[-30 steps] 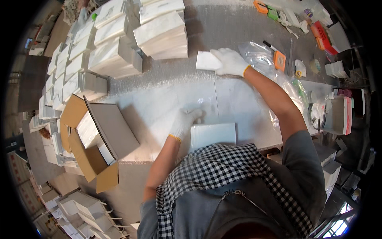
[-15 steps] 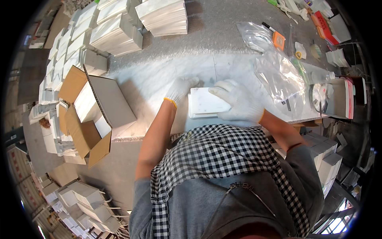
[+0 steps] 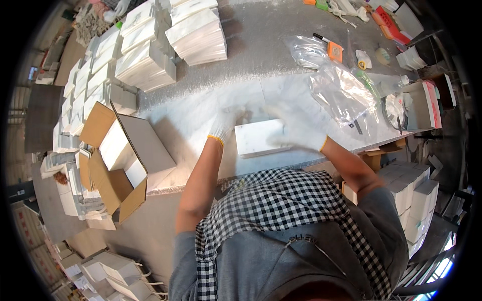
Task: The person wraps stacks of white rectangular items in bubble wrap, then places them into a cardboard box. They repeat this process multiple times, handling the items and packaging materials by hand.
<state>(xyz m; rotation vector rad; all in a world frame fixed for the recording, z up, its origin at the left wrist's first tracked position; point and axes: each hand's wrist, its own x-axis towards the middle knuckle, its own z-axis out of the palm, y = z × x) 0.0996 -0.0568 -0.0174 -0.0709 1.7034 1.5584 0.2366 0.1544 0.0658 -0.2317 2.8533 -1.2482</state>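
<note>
A flat white rectangular block [image 3: 255,139] lies on the grey worktable [image 3: 261,60] just in front of me. My left hand [image 3: 224,125], in a white glove, rests at the block's left edge. My gloved right hand [image 3: 293,131] lies over its right side; it is blurred, so its grip is unclear. Thin clear film seems to lie around the block.
An open cardboard box [image 3: 120,155] with white slabs inside stands at the left. Stacks of white slabs [image 3: 196,32] fill the far left. Clear plastic bags [image 3: 341,90], an orange tool [image 3: 335,51] and a marker lie at the right. White boxes [image 3: 416,200] stack below the table.
My right hand came back from the far slab stacks with a white piece and now sits on the block. My left hand stayed by the block's left edge.
</note>
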